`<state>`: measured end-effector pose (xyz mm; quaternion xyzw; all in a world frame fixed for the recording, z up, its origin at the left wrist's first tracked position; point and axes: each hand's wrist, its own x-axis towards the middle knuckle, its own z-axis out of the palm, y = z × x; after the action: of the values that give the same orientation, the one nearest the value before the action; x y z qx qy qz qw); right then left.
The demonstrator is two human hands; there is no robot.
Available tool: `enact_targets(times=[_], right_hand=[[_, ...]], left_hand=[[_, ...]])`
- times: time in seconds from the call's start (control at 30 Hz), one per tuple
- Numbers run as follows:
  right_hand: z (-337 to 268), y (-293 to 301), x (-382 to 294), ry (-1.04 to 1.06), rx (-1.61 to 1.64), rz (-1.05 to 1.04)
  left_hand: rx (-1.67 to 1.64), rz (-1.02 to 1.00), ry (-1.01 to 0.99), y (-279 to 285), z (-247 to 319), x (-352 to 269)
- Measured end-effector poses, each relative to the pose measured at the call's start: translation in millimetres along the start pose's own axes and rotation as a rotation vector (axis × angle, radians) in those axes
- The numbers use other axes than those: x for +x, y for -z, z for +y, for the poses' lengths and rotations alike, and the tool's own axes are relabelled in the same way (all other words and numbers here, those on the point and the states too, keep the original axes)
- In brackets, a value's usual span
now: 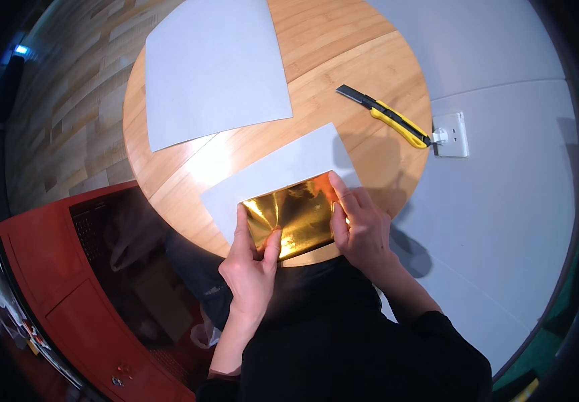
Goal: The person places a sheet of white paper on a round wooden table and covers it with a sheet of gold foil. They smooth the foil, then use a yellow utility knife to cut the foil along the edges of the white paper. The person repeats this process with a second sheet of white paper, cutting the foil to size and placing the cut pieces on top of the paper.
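A shiny gold rectangular sheet or flat packet point(299, 218) is held between my two hands near the front edge of the round wooden table point(329, 55). My left hand point(252, 261) grips its left side, with the thumb on the gold face. At the right edge, my right hand point(362, 223) pinches it, index finger at the top corner. Beneath the gold piece lies a smaller white sheet of paper point(279, 161), partly covered. Whether the gold piece rests on the paper or is slightly lifted, I cannot tell.
A larger white sheet point(214, 75) lies at the table's far left. The yellow and black utility knife point(395, 120) rests at the right, near the table edge. A wall socket point(451, 134) is beyond it. A red cabinet point(78, 296) stands at lower left.
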<state>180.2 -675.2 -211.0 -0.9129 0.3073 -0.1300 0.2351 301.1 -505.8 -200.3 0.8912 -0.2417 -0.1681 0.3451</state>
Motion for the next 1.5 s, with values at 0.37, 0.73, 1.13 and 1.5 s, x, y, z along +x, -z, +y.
enact_targets(times=[0.37,0.73,1.13,1.5], right_hand=[[5,-5,-2,0.009,-0.043,0.001],[6,-7,-4,0.015,-0.114,-0.006],[7,-7,-6,-0.01,-0.083,-0.029],[5,-3,-5,-0.016,-0.055,-0.05]], left_hand=[[-0.038,0.065,-0.01,-12,-12,-5],[-0.06,0.077,0.001,-11,-10,-5],[0.075,0.091,-0.027,-5,-1,-3],[0.069,0.067,-0.001,-6,-2,-3]])
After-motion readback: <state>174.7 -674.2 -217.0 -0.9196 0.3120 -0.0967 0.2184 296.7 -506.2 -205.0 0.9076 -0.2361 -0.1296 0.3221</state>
